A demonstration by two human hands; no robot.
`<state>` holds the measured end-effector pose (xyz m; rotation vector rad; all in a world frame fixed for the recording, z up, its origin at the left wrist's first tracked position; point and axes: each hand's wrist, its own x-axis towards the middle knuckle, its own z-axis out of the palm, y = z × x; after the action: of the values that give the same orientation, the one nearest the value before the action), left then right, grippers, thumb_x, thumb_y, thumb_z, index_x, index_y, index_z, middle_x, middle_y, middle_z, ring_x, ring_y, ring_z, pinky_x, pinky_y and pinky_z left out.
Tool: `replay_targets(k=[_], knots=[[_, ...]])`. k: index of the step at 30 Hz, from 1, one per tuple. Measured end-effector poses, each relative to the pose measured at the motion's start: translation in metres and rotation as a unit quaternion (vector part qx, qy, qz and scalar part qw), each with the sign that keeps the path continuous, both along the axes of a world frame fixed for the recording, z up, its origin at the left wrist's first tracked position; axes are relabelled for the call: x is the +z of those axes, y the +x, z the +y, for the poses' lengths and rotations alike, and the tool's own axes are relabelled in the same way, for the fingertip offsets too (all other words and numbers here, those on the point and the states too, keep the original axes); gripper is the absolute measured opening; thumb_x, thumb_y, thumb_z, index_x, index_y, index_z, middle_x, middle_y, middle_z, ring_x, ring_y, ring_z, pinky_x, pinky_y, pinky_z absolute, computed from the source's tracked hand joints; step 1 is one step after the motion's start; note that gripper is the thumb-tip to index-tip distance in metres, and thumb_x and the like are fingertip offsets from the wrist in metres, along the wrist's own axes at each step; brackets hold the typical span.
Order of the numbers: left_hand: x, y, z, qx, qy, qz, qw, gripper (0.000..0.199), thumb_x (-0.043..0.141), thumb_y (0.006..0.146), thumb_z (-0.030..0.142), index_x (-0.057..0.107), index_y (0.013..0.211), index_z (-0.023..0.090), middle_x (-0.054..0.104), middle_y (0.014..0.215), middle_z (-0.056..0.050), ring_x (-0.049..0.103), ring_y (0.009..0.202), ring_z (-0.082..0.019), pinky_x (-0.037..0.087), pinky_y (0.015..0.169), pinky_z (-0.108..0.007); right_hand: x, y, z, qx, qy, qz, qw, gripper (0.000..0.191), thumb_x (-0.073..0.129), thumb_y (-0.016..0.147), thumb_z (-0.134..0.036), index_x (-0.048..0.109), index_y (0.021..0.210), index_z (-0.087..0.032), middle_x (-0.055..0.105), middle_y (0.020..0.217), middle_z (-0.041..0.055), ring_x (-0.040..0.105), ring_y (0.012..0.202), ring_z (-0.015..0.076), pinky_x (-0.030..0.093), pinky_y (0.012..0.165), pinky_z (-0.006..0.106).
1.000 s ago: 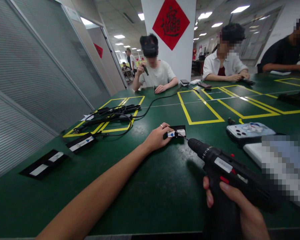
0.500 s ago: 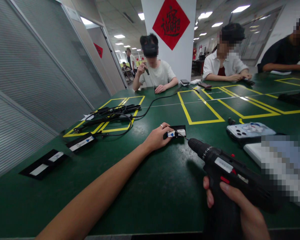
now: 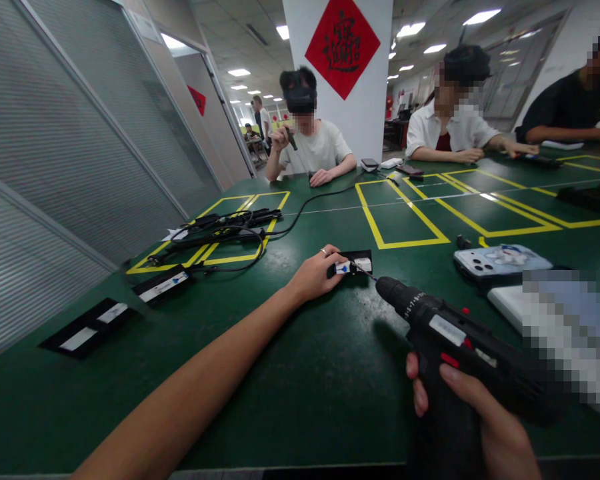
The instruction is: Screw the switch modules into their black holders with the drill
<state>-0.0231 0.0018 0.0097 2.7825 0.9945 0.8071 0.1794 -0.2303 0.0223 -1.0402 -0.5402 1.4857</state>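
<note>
Drill (image 3: 445,327), with the right grip (image 3: 487,407) wrapped firmly round it, points its bit (image 3: 365,271) at the small black piece (image 3: 360,255) that the left grip (image 3: 317,275), fingers curled, holds against the worktop (image 3: 300,387), seemingly mid-job (how much remains, I cannot tell).

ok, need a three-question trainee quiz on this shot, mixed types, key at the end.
1. True or false: the left hand rests on the tangled black cables.
2. The tip of the thin metal bit is nearest to: A) the pale patterned phone; B) the small black rectangular plate with white patches; C) the green table's near edge.
3. Fill in: the right hand grips a black, pistol-shaped ____.

Key: 1. False; its fingers are at the plate. 2. B. 3. power drill.
</note>
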Motion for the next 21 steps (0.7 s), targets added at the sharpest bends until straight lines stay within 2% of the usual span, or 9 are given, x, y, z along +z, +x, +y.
replay_targets(k=[5, 10, 17, 21], knots=[[-0.0011, 0.0002, 0.0, 0.002, 0.0, -0.004, 1.0, 0.026, 0.054, 0.081, 0.024, 0.057, 0.107, 0.022, 0.053, 0.11, -0.006, 0.058, 0.094, -0.019, 0.049, 0.083, -0.034, 0.0003, -0.0009, 0.0009, 0.004, 0.011, -0.003, 1.0, 0.025, 0.053, 0.083, -0.038, 0.069, 0.087, -0.019, 0.068, 0.075, 0.0058, 0.055, 0.062, 0.0162, 0.043, 0.063, 0.028], [-0.0017, 0.0003, 0.0005, 0.003, 0.0, -0.003, 1.0, 0.025, 0.053, 0.081, 0.024, 0.057, 0.107, 0.022, 0.053, 0.11, -0.006, 0.058, 0.094, -0.019, 0.048, 0.083, -0.034, 0.0011, -0.0017, 0.0015, -0.009, 0.011, 0.007, 1.0, 0.025, 0.055, 0.081, -0.038, 0.07, 0.087, -0.018, 0.069, 0.084, 0.0075, 0.056, 0.062, 0.0158, 0.043, 0.061, 0.028], [-0.001, 0.0001, 0.0, 0.0, 0.002, -0.002, 1.0, 0.026, 0.053, 0.081, 0.023, 0.056, 0.107, 0.022, 0.053, 0.11, -0.006, 0.058, 0.094, -0.019, 0.048, 0.083, -0.034, 0.0001, -0.0007, 0.001, -0.004, 0.007, -0.002, 1.0, 0.027, 0.054, 0.081, -0.038, 0.07, 0.086, -0.017, 0.069, 0.083, 0.0085, 0.056, 0.063, 0.0168, 0.044, 0.064, 0.03], [-0.002, 0.0, 0.0008, 0.001, 0.002, -0.003, 1.0, 0.026, 0.054, 0.081, 0.023, 0.057, 0.106, 0.022, 0.053, 0.109, -0.006, 0.058, 0.093, -0.019, 0.049, 0.082, -0.033, 0.0, 0.0009, 0.0013, 0.01, 0.027, -0.029, 0.999, 0.03, 0.051, 0.083, -0.039, 0.069, 0.089, -0.016, 0.068, 0.076, 0.0087, 0.057, 0.061, 0.0184, 0.044, 0.058, 0.028]])
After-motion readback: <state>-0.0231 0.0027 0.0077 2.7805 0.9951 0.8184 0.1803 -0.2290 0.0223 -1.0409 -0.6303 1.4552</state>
